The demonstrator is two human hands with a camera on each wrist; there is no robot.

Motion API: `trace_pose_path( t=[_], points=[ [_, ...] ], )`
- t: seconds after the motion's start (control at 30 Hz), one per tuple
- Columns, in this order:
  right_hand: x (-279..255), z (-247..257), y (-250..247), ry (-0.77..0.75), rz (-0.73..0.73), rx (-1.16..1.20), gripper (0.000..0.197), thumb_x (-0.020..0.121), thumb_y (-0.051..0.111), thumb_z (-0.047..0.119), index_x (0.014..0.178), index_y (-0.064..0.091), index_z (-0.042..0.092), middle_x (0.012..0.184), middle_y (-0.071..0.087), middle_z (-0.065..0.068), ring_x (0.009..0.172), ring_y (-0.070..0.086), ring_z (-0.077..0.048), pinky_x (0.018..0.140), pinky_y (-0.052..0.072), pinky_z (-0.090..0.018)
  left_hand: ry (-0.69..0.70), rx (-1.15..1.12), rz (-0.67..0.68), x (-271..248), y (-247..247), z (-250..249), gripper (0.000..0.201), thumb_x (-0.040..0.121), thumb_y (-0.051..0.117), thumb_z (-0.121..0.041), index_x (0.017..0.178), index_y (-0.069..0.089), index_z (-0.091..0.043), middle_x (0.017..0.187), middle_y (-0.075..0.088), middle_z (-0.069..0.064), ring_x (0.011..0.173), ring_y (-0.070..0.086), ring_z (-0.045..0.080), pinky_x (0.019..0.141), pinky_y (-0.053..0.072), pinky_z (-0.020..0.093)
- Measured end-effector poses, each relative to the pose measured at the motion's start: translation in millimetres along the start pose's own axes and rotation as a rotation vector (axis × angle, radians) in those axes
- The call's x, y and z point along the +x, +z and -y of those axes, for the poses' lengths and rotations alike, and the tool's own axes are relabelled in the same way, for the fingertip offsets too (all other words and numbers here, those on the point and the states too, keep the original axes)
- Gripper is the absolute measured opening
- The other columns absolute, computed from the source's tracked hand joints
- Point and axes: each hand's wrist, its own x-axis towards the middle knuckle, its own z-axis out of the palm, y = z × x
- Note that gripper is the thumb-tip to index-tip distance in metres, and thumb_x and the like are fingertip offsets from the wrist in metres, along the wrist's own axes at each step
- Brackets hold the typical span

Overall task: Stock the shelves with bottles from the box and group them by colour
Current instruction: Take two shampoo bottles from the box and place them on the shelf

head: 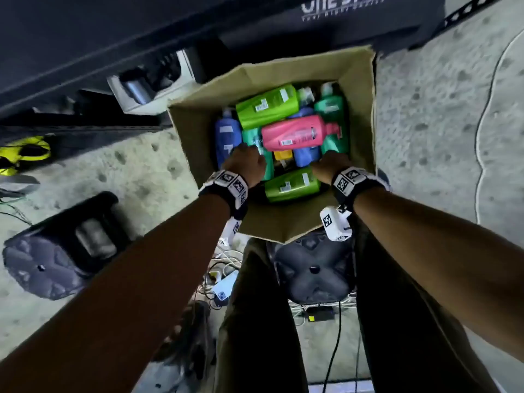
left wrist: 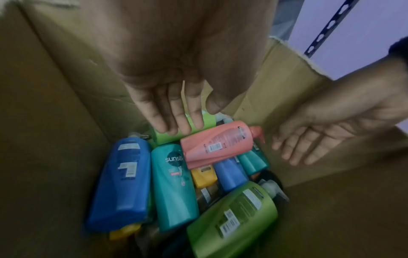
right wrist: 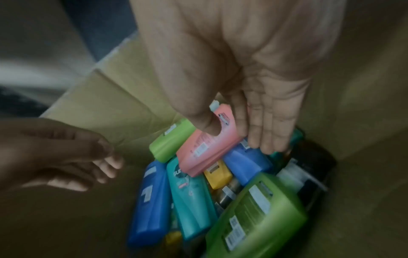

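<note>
An open cardboard box (head: 365, 89) on the floor holds several bottles lying in a heap. A pink bottle (head: 297, 133) (left wrist: 216, 144) (right wrist: 205, 148) lies on top. Around it lie a blue bottle (head: 226, 137) (left wrist: 125, 183), a teal bottle (left wrist: 174, 188) (right wrist: 192, 195), a yellow bottle (left wrist: 204, 176) and two green bottles (head: 266, 106) (head: 292, 184). My left hand (head: 246, 163) (left wrist: 192, 117) reaches into the box's left side, fingers straight, holding nothing. My right hand (head: 331, 165) (right wrist: 238, 132) hovers, fingers straight, over the right side near the pink bottle, also empty.
A dark shelf unit (head: 113, 38) runs behind the box, and a perforated upright (left wrist: 326, 29) shows beyond its far flap. A black speaker-like case (head: 65, 251) lies on the floor at left, another (head: 312, 268) between my legs. Cables and a phone (head: 225, 287) lie nearby.
</note>
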Motion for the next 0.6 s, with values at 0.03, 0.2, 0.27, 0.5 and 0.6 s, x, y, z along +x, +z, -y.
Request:
trace_pose_path(
  t=[0.03,0.2,0.27,0.5,0.6],
  points=[
    [10,1,1,0.021,0.014,0.048,0.048,0.098,0.056,0.034,0.129,0.060,-0.003,0.134,0.059,-0.025,0.126,0.057,-0.037,0.095,0.047,-0.035,0.001,0.011,0.011,12,0,-1,0.041,0.101,0.047,-0.032,0.117,0.067,0.000,0.122,0.061,0.027,0.115,0.060,0.043,0.094,0.052,0.046],
    [71,1,19,0.038,0.012,0.327,0.051,0.098,0.056,0.043,0.131,0.059,0.004,0.135,0.062,-0.020,0.126,0.058,-0.033,0.100,0.044,-0.033,0.003,0.137,-0.040,81,5,1,0.041,0.101,0.046,-0.033,0.126,0.061,-0.005,0.138,0.047,0.024,0.133,0.042,0.041,0.107,0.042,0.045],
    [92,1,25,-0.017,0.005,0.419,0.054,0.097,0.059,0.044,0.139,0.056,0.009,0.141,0.058,-0.015,0.130,0.055,-0.029,0.109,0.041,-0.032,0.027,0.137,-0.075,107,7,2,0.043,0.098,0.051,-0.034,0.131,0.057,-0.008,0.143,0.043,0.020,0.137,0.036,0.038,0.111,0.037,0.043],
    [123,-3,44,-0.017,0.028,0.993,0.037,0.087,0.078,0.028,0.118,0.063,0.016,0.112,0.065,0.000,0.092,0.061,-0.008,0.079,0.051,-0.026,0.006,0.043,-0.118,155,19,-5,0.066,0.094,0.059,-0.036,0.153,0.034,-0.022,0.160,0.028,0.009,0.143,0.036,0.032,0.113,0.030,0.044],
    [125,0,45,0.035,0.027,1.148,0.053,0.085,0.079,0.033,0.132,0.060,0.016,0.117,0.068,0.003,0.099,0.062,-0.006,0.069,0.053,-0.027,-0.041,0.016,-0.124,159,24,-9,0.071,0.093,0.058,-0.036,0.156,0.030,-0.023,0.159,0.031,0.007,0.146,0.031,0.029,0.117,0.026,0.043]
  ],
)
